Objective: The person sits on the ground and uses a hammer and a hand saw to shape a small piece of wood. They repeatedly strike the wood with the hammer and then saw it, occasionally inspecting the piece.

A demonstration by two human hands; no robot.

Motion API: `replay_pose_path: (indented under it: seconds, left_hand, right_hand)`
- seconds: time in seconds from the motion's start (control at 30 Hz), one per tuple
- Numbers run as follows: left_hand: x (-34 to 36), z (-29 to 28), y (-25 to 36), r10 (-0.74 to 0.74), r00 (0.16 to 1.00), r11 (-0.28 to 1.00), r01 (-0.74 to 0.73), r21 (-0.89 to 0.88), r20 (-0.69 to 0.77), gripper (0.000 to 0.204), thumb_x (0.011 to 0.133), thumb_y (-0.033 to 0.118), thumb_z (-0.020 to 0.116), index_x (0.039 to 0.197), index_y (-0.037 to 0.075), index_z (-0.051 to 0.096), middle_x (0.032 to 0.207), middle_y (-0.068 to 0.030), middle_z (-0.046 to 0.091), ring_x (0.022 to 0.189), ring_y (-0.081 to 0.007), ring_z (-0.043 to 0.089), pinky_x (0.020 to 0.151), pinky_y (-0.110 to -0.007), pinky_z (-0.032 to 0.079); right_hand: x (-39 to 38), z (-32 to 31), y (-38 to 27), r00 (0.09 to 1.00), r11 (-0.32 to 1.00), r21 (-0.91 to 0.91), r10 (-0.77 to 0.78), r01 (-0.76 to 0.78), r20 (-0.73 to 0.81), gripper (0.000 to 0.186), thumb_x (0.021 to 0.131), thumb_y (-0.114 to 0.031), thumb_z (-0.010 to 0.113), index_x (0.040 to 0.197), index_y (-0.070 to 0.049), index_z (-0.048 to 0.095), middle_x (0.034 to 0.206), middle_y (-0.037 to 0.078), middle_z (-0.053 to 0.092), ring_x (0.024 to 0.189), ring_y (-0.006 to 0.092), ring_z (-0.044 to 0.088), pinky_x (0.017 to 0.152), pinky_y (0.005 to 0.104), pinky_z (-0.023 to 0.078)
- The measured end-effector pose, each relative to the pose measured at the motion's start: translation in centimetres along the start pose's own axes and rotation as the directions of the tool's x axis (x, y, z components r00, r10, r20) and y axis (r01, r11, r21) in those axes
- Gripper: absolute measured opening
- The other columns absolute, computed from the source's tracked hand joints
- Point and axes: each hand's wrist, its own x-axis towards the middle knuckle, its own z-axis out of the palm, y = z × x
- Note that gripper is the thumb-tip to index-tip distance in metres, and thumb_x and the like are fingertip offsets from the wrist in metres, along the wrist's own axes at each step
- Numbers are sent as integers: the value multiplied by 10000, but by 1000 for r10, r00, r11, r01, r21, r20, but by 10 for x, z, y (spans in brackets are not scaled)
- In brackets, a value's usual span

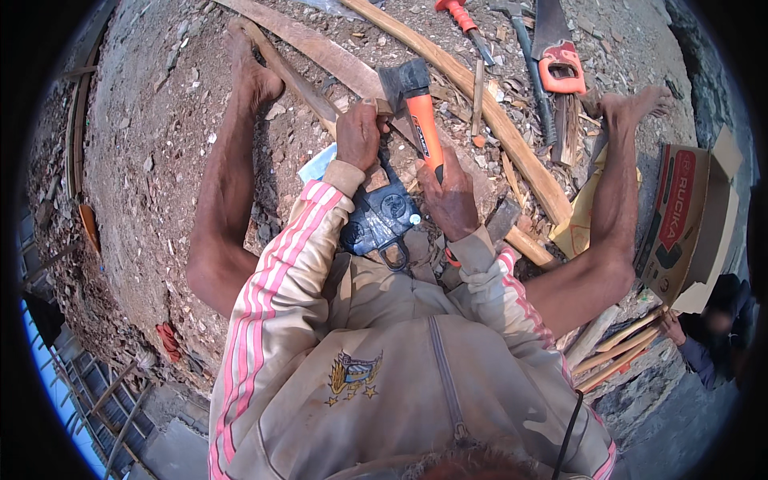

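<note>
My right hand (pixel 451 194) is closed around the orange and black handle of a hatchet (pixel 426 132). Its dark head sits up beside my left hand, by a short wood end. My left hand (pixel 358 138) is closed on a wooden stick (pixel 296 78) that slants away to the far left, past my left foot; its grip is partly hidden by the fingers. Below both hands, between my thighs, lies a dark blue-black plastic bag (pixel 380 214) with a loop handle. A light-blue scrap (pixel 318 162) pokes out beside my left wrist.
Long timbers (pixel 472 80) cross the chip-strewn ground ahead. Far right lie a handsaw (pixel 562 70), a hammer (pixel 538 80) and a red-gripped chisel (pixel 464 24). An open cardboard box (pixel 680 216) stands right of my leg; another person's hand (pixel 673 328) is near several sticks (pixel 616 356).
</note>
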Motion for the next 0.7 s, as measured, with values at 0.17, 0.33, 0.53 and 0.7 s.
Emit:
replay_pose_path:
  seconds: [0.17,0.33,0.53,0.7]
  left_hand:
    - [0,-2,-10,152,988,978,-153,145,17,362,1034,224,382,848,12,610,659,-142,630,648,-351,624,646,-475,473]
    - [6,-3,-3,195,981,973,-193,130,0,389,1042,239,379,832,7,610,676,-145,637,648,-352,629,647,-467,478]
    - [1,-2,-8,69,998,997,-69,21,13,427,1054,256,364,825,4,621,685,-147,644,631,-352,628,639,-466,481]
    - [4,-2,-6,125,992,987,-126,104,10,479,1066,276,337,801,3,628,672,-141,648,631,-328,644,641,-451,493]
  right_hand:
    - [-4,-24,-54,987,970,236,-25,63,-157,293,962,-213,630,1097,5,487,710,207,626,654,456,638,577,508,501]
    - [-2,12,20,998,980,-193,-49,43,-27,306,932,-174,661,1139,-14,503,696,212,620,666,458,636,611,532,496]
    - [1,-25,-37,996,982,185,56,-44,-62,287,949,-195,651,1120,-17,505,683,203,614,648,439,636,571,483,476]
    - [2,13,19,992,990,-83,119,-116,31,289,942,-218,650,1125,-45,509,701,236,622,655,451,639,594,521,492]
